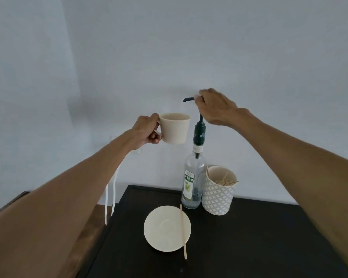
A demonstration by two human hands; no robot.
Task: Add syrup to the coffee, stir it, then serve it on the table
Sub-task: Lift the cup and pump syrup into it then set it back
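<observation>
My left hand (pixel 147 131) grips the handle of a cream coffee cup (pixel 175 128) and holds it up in the air, its rim just below and left of the pump spout. A clear glass syrup bottle (pixel 193 183) with a green label stands on the dark table (pixel 259 247); its dark pump (pixel 199 127) is raised. My right hand (pixel 215 107) rests over the pump head, fingers curled on it, and the spout tip pokes out to the left. A cream saucer (pixel 165 227) lies on the table with a wooden stir stick (pixel 183 231) across its right edge.
A patterned white paper cup (pixel 218 195) holding several wooden sticks stands right of the bottle. White cords (pixel 114 189) hang from a wall socket at the left. A brown wooden surface (pixel 92 227) adjoins the table's left edge. A pale wall is close behind.
</observation>
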